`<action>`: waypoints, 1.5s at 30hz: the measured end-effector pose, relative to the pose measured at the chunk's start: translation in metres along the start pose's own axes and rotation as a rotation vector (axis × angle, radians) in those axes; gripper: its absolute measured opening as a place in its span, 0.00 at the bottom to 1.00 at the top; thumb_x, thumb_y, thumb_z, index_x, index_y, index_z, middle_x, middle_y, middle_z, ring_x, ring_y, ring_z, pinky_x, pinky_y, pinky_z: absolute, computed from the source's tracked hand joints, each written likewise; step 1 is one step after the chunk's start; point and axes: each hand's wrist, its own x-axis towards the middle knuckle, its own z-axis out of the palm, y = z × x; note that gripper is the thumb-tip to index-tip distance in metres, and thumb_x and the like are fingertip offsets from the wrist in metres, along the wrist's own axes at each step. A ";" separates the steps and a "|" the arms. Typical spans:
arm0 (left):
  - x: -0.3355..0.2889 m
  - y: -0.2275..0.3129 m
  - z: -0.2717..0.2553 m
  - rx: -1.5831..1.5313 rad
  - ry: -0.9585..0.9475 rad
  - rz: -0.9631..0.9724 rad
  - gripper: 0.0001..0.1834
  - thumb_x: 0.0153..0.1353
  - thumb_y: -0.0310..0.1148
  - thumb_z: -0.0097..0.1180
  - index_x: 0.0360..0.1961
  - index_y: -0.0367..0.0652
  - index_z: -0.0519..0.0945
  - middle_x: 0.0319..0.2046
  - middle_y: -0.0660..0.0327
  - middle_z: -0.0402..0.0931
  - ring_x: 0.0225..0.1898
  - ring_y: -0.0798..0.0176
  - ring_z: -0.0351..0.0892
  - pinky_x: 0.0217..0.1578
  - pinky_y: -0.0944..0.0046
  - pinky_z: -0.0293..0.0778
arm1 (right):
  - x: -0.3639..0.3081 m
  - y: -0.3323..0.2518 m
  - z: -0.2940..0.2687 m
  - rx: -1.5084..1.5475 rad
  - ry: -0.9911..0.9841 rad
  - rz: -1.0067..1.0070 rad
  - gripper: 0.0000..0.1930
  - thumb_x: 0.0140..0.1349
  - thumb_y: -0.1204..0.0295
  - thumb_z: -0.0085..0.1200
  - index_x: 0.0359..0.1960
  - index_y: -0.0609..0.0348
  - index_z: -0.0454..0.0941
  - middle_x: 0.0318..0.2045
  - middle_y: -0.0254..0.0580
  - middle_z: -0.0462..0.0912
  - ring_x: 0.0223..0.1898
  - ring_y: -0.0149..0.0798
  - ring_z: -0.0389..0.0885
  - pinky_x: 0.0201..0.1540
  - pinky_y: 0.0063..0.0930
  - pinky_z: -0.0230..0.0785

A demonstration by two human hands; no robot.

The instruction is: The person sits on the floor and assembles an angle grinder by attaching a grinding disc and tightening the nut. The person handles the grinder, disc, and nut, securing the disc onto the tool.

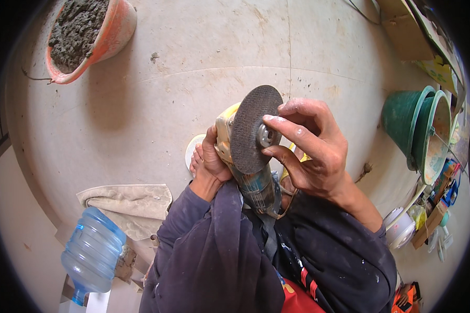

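An angle grinder (253,190) with a worn blue-grey body and a yellowish head rests upright between my legs, its disc end uppermost. My left hand (211,159) is wrapped round the head from the left side. On the grinder sits a dark, round cutting disc (249,138), turned toward the right. At the disc's centre is a metal flange nut (266,135). The thumb and forefinger of my right hand (316,146) pinch the nut's rim, while the other fingers curl above it. Whether the nut is tight cannot be seen.
An orange bucket (115,36) of wet grey mortar stands at the far left. Stacked green buckets (402,122) are at the right, near assorted tools. A grey cloth (136,203) and a blue water bottle (94,250) lie at the near left on the tiled floor (193,47).
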 end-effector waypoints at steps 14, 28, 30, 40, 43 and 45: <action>0.005 -0.005 -0.012 0.018 0.097 -0.080 0.41 0.56 0.63 0.51 0.60 0.41 0.66 0.54 0.51 0.72 0.54 0.53 0.74 0.53 0.49 0.75 | 0.005 -0.008 -0.010 -0.167 -0.113 0.092 0.23 0.39 0.72 0.71 0.39 0.66 0.80 0.40 0.47 0.75 0.33 0.36 0.81 0.35 0.24 0.76; 0.003 -0.001 -0.006 0.218 0.064 -0.058 0.41 0.55 0.62 0.52 0.61 0.42 0.66 0.55 0.51 0.71 0.54 0.52 0.74 0.54 0.48 0.73 | 0.005 -0.005 -0.018 -0.200 -0.118 0.113 0.20 0.41 0.71 0.71 0.36 0.65 0.80 0.39 0.45 0.75 0.31 0.35 0.80 0.32 0.24 0.75; 0.002 -0.001 -0.005 0.336 0.057 -0.013 0.41 0.56 0.62 0.52 0.61 0.41 0.66 0.55 0.51 0.71 0.54 0.53 0.74 0.54 0.49 0.73 | 0.006 -0.006 -0.018 -0.136 -0.098 0.112 0.19 0.42 0.72 0.71 0.37 0.66 0.81 0.39 0.45 0.75 0.31 0.35 0.80 0.31 0.25 0.75; -0.001 0.000 0.004 -0.015 0.005 -0.006 0.39 0.57 0.59 0.53 0.61 0.41 0.66 0.54 0.52 0.72 0.54 0.54 0.74 0.54 0.51 0.74 | 0.004 -0.006 -0.011 -0.164 -0.090 0.107 0.15 0.42 0.74 0.71 0.31 0.65 0.81 0.37 0.45 0.77 0.29 0.33 0.81 0.28 0.22 0.73; -0.002 -0.001 0.010 -0.003 0.051 -0.028 0.38 0.57 0.58 0.53 0.61 0.41 0.66 0.54 0.52 0.72 0.54 0.54 0.75 0.53 0.51 0.74 | 0.002 -0.006 -0.013 -0.209 -0.141 0.178 0.14 0.41 0.72 0.71 0.28 0.64 0.80 0.37 0.45 0.77 0.27 0.31 0.80 0.27 0.21 0.72; -0.001 0.000 0.008 0.028 0.032 -0.036 0.38 0.57 0.57 0.54 0.61 0.41 0.66 0.55 0.52 0.72 0.54 0.54 0.75 0.53 0.51 0.75 | 0.002 -0.008 -0.016 -0.192 -0.138 0.219 0.14 0.42 0.71 0.71 0.27 0.64 0.80 0.37 0.44 0.77 0.27 0.31 0.80 0.27 0.21 0.71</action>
